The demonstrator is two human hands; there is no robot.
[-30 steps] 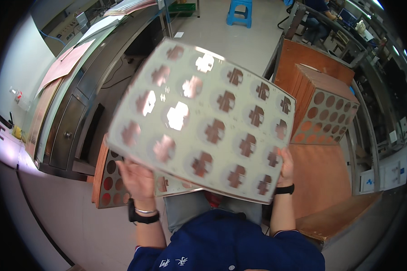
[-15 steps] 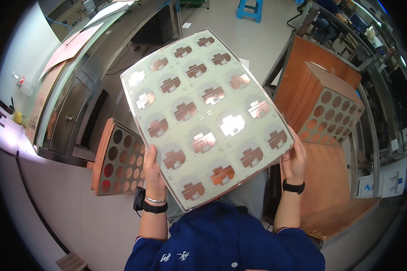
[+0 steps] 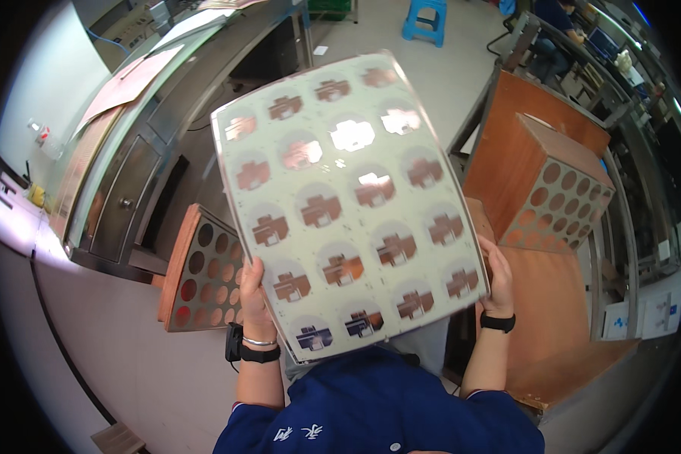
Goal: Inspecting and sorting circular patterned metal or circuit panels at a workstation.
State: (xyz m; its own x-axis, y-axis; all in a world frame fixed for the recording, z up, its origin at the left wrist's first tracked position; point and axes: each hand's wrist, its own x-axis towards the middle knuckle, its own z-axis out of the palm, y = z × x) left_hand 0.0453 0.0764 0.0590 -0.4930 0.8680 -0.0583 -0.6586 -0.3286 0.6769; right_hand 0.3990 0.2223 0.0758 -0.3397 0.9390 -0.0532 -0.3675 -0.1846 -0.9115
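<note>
The rectangular pale-green panel with copper-coloured patches (image 3: pixel 346 219) lies between the left hand (image 3: pixel 257 303) and right hand (image 3: pixel 497 278), their fingers clamped on opposite side edges. Its long axis extends away from the navy-blue shirt (image 3: pixel 371 405), far end angled left.

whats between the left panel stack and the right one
In the head view, the pale panel with copper-coloured patches, held by the left hand and right hand, shows between the left stack and right stack.
</note>
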